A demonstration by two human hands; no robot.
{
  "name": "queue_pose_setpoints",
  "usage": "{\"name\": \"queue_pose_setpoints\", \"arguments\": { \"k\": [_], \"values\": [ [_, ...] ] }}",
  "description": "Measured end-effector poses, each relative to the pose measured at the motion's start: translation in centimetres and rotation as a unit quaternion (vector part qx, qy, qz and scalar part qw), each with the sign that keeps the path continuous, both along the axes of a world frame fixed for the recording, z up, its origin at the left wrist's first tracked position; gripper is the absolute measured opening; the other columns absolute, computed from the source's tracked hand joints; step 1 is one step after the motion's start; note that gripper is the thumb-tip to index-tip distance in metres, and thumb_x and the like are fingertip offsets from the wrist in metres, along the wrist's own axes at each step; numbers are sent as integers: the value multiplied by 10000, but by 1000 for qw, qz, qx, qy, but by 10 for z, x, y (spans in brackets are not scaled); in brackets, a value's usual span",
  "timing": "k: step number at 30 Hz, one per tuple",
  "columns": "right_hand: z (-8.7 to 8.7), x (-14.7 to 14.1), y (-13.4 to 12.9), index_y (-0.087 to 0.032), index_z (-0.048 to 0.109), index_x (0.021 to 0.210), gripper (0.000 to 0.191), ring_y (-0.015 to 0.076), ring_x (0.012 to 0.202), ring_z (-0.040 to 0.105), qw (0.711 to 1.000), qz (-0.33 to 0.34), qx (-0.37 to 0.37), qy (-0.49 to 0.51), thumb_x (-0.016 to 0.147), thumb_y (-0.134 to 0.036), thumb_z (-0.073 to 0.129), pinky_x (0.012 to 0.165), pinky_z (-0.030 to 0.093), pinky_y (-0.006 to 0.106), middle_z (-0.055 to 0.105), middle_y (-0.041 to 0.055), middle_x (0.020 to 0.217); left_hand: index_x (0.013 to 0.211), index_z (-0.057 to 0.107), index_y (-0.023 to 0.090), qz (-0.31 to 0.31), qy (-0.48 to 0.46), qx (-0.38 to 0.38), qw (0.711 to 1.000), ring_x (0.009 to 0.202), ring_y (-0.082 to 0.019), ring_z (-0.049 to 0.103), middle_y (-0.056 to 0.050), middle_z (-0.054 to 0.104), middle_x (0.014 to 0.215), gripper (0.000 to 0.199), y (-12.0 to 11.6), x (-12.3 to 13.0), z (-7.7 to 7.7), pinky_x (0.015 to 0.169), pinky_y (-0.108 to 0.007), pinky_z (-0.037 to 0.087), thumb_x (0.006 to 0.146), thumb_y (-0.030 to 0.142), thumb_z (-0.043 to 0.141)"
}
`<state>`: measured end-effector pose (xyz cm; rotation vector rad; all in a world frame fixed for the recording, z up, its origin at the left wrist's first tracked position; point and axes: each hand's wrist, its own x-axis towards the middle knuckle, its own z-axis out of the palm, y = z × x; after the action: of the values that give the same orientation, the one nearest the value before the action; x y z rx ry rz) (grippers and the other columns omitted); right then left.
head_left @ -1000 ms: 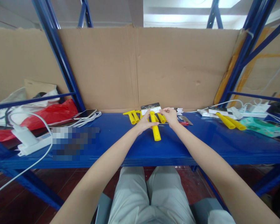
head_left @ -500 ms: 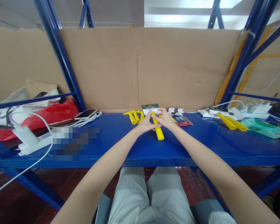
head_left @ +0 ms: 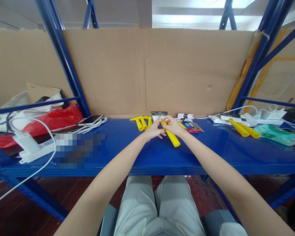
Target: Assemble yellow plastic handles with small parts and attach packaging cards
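A yellow handle (head_left: 174, 139) is held by the R hand (head_left: 174, 125), w/ fingers curled closed over its upper part, just above the middle of the table (head_left: 147, 155). Its long axis is slanted: the far end is set btwn the two hands, and the wide, round end is pointed twd the person & off to the R, w/ a slight downward tilt. By the L hand (head_left: 152, 131), thumb & fingers are held part-open, about the handle's far end; whether any of it is gripped can't be told, as that end is mostly hidden.

Behind the hands, a black-and-white card (head_left: 159, 114) is seen, w/ a stack of small white packs (head_left: 184, 117) to its R. A red-and-blue packet (head_left: 192, 130) is laid nr the R hand. To the L, more yellow handles (head_left: 139, 125) are set in a row, wide ends twd the person.
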<state>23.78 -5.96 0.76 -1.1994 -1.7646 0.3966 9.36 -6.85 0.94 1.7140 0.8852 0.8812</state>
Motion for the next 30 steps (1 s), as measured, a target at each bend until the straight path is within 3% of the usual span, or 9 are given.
{"name": "queue_pose_setpoints", "arguments": {
  "k": [7, 13, 18, 24, 30],
  "values": [
    [-4, -1, 2, -205, 673, 892, 249, 157, 776, 617, 999, 29, 24, -21, 690, -133, 546, 754, 526, 329, 669, 2, 884, 1516, 22, 358, 37, 36, -4, 999, 554, -52, 653, -163, 350, 1500, 961, -6, 0, 8, 479, -176, 515, 733, -39, 412],
    [-4, -1, 3, -209, 724, 996, 336, 172, 883, 646, 998, 38, 27, -43, 721, -119, 555, 870, 513, 356, 695, 29, 1064, 1514, 23, 369, 43, 31, -2, 999, 525, -34, 633, -156, 361, 1494, 963, -7, 0, 8, 461, -158, 499, 727, -49, 388],
    [-3, 0, 3, -219, 722, 1031, 356, 189, 930, 658, 998, 26, 34, -54, 728, -133, 557, 902, 508, 368, 707, 18, 1048, 1504, 25, 407, 36, 33, 1, 999, 535, -31, 637, -135, 295, 1535, 973, -9, -1, 9, 454, -152, 494, 728, -44, 401],
    [9, 11, 3, -197, 721, 1021, 357, 219, 1020, 637, 993, -44, 51, -96, 711, -117, 562, 973, 457, 378, 707, 47, 1077, 1508, 97, 362, 58, 25, 10, 998, 527, -11, 625, -168, 185, 1569, 913, -8, -1, 11, 449, -140, 484, 743, -30, 403],
    [30, 49, 11, -185, 721, 1012, 350, 236, 917, 643, 976, -175, 70, -108, 698, -144, 571, 909, 478, 387, 701, 79, 994, 1475, 251, 282, 95, 8, 51, 994, 491, 5, 594, -167, 253, 1549, 804, -5, -1, 12, 427, -132, 460, 745, -15, 412]
  ]
}}
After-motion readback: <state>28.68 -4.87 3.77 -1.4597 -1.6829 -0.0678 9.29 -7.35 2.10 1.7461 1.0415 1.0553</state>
